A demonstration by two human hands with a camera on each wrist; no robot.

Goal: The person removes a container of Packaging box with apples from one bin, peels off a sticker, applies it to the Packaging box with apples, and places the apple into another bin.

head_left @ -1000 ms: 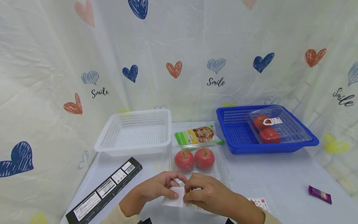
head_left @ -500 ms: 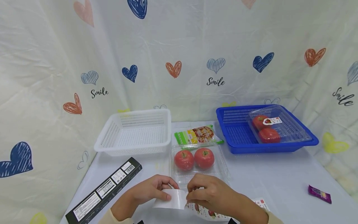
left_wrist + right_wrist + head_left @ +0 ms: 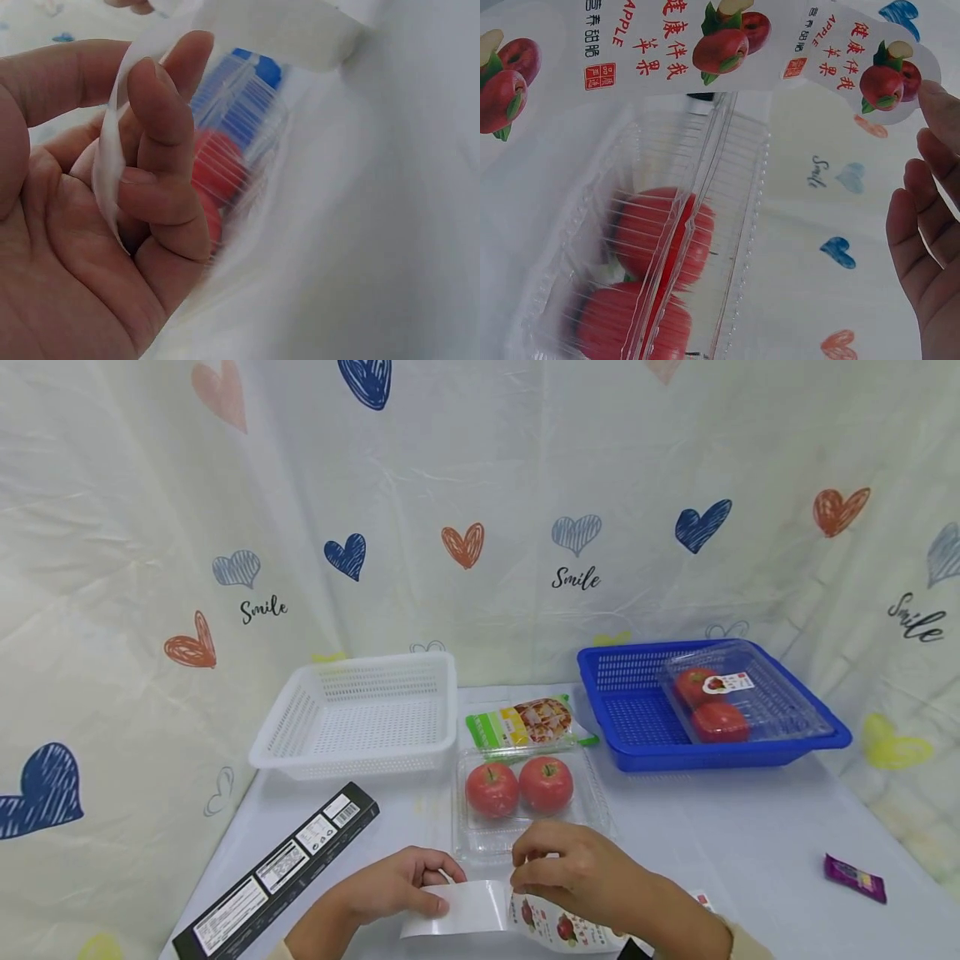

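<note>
My left hand (image 3: pixel 397 885) holds the blank white end of a label strip (image 3: pixel 472 906) between thumb and fingers. In the left wrist view the strip's thin edge (image 3: pixel 109 146) runs between thumb and curled fingers. My right hand (image 3: pixel 573 868) pinches the edge of an apple sticker (image 3: pixel 889 75), printed with red apples and red lettering. More printed labels (image 3: pixel 566 927) of the strip hang under the right hand. Just beyond both hands is a clear plastic clamshell box (image 3: pixel 487 839) with two red apples (image 3: pixel 492 789) inside.
A blue basket (image 3: pixel 712 758) at right holds another box of apples (image 3: pixel 780 710) bearing a sticker. A white basket (image 3: pixel 360 758), a green-and-yellow food packet (image 3: pixel 525 725), a long black box (image 3: pixel 277 868) and a purple packet (image 3: pixel 855 877) lie around. Behind hangs a heart-printed curtain (image 3: pixel 420 460).
My left hand has moved left and down, and more of the blank white strip shows between the hands. My right hand has shifted slightly right, and printed labels have come into view beneath it.
</note>
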